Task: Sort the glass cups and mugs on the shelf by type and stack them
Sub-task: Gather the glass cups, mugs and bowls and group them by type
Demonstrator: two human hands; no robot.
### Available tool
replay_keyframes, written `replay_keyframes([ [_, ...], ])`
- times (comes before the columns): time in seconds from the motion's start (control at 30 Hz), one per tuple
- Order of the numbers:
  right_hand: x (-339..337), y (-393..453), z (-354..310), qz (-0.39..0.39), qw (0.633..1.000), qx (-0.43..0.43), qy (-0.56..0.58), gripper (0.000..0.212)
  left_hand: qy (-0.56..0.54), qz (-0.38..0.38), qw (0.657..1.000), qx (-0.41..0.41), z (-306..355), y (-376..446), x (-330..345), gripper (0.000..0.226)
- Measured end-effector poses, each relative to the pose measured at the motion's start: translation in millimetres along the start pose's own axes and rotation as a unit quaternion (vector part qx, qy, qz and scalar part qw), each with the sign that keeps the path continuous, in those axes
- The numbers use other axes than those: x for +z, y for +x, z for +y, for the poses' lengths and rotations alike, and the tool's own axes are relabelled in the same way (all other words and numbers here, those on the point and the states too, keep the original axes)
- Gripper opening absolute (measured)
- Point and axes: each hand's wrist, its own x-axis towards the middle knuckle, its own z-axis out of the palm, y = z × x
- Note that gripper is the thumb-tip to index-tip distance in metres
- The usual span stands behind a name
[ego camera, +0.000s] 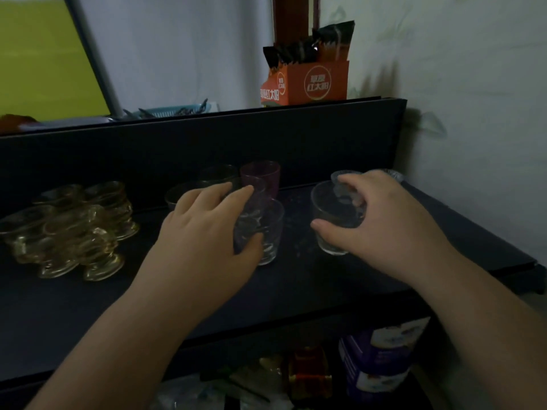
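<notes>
On the dark shelf (310, 285), my left hand (207, 229) grips a dark glass cup (247, 226) from the side, pressed against a clear glass cup (273, 232). My right hand (381, 223) holds another clear glass cup (331, 220), thumb on its near wall and fingers over the rim. A purple cup (262, 176) and smoky cups (219, 174) stand behind my left hand. Two small clear dishes (344, 174) sit at the back right. Several amber footed glasses (68, 229) cluster at the left, some stacked.
An orange box of sachets (307, 81) and a blue basket (174, 109) rest on the upper ledge. The wall (473, 113) closes the right side. Below the shelf are purple-and-white tubs (381, 365) and packages.
</notes>
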Motion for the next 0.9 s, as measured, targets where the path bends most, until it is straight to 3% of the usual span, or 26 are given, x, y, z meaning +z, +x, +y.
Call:
replay_keyframes([
  [0.37, 46.4, 89.0, 16.6, -0.105, 0.992, -0.067, 0.011, 0.092, 0.051, 0.013, 0.994, -0.094, 15.0, 0.5, 2.7, 0.071],
  [0.6, 57.0, 98.7, 13.7, -0.13, 0.988, -0.072, 0.048, 0.081, 0.075, 0.02, 0.988, -0.133, 9.3, -6.8, 0.5, 0.075],
  [0.73, 48.3, 90.5, 14.6, -0.161, 0.982, -0.094, 0.038, 0.088, 0.085, 0.021, 0.985, -0.146, 5.0, -13.6, -0.7, 0.078],
  [0.8, 39.8, 81.3, 16.4, -0.15, 0.982, -0.108, 0.025, 0.086, 0.088, 0.023, 0.985, -0.147, 2.7, -18.9, -0.5, 0.077],
  [0.9, 25.8, 62.7, 21.5, -0.069, 0.989, -0.133, 0.011, 0.075, 0.08, 0.027, 0.984, -0.157, 1.7, -29.6, -3.3, 0.077],
])
